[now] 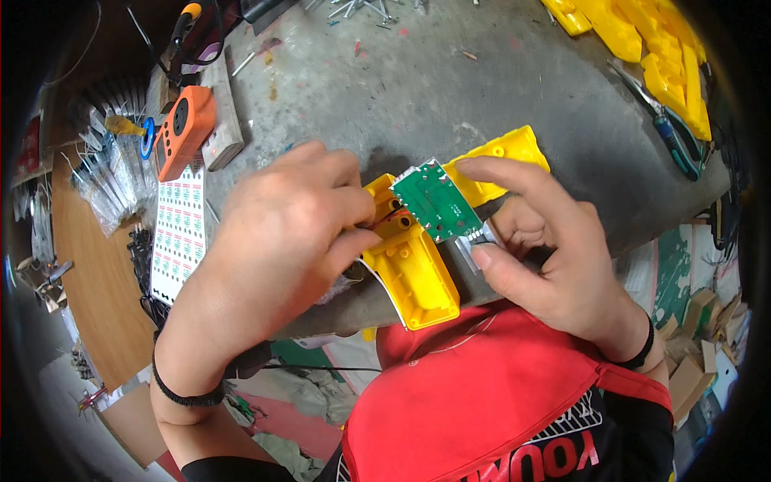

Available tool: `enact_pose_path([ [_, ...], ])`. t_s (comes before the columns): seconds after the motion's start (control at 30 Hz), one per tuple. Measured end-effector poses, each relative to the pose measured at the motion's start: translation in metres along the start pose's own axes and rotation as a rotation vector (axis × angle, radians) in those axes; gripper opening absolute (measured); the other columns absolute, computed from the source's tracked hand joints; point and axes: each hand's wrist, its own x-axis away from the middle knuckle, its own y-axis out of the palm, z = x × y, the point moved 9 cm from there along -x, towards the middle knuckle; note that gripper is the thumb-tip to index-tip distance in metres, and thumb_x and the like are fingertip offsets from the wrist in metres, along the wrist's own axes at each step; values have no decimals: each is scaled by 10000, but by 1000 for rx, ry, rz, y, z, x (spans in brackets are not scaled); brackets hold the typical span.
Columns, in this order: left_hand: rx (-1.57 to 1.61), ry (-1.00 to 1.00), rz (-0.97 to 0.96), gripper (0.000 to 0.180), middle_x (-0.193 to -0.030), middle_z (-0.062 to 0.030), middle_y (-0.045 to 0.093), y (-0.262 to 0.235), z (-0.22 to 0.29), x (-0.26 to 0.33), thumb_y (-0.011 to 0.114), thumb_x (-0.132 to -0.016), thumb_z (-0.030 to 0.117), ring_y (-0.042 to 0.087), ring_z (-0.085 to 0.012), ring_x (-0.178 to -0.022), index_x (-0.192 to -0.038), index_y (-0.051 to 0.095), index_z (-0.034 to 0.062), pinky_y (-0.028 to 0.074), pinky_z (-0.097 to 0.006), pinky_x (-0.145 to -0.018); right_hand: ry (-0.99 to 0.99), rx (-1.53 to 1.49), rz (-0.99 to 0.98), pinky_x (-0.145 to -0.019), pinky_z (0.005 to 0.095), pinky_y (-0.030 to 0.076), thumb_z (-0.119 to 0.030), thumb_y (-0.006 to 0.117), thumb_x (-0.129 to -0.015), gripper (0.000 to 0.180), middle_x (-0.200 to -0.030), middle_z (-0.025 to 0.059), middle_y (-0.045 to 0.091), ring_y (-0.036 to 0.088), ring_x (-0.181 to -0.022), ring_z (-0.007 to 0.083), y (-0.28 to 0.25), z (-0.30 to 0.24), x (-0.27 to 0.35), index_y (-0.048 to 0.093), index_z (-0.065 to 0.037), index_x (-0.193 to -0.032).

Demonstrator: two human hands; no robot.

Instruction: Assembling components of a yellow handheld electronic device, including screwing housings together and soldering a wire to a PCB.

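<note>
In my right hand (pixel 554 249) is a green circuit board (pixel 438 201), held at its edges between thumb and fingers, solder side up. A grey metal piece (pixel 474 245) shows at its lower end, by my thumb. Below and left of the board sits an open yellow plastic housing (pixel 422 281), hollow side up, near the table edge. My left hand (pixel 297 217) is closed at the housing's upper left, fingertips pinched near thin wires; what they grip is hidden. A white cable (pixel 377 273) runs along the housing's left side. Behind the board lies a yellow cover (pixel 506 157).
Yellow plastic parts (pixel 658 56) are heaped at the far right, beside pliers (pixel 675 136). At left are an orange meter (pixel 186 132), a sticker sheet (pixel 178 233) and bagged parts (pixel 116 177). Screws (pixel 361 8) lie at the back of the grey table (pixel 337 88).
</note>
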Motion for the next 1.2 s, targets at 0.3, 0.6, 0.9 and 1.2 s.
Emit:
enact_pose_path([
  [0.3,36,-135,287,135,-842,-107,558,7,4,20,743,-687,38,542,-308,-796,-775,645,10,451,-406,-694,54,230,-82,-555,227,427,-2,569,-904,583,-583,12,495,504,-546,49,16,14,-1,421,-28,-1467],
  [0.6,-93,30,282,254,-1103,-86,619,18,36,60,685,-714,120,572,-293,-1135,-962,658,70,417,-516,-993,61,477,-114,-533,237,404,13,580,-902,662,-549,2,463,464,-512,56,23,8,0,349,-69,-1517],
  [0.9,-90,272,436,184,-925,-48,671,32,29,68,660,-701,144,666,-216,-960,-863,689,63,495,-499,-962,60,639,-200,-497,320,436,-121,694,-882,822,-563,66,521,544,-467,207,25,2,-8,226,-52,-1555],
  [1.2,-131,429,510,145,-863,-54,658,30,36,80,647,-734,136,672,-206,-916,-843,688,49,516,-400,-939,42,603,-1,-551,224,375,-3,679,-836,599,-588,-9,471,429,-537,64,-23,-56,-24,491,-58,-1403],
])
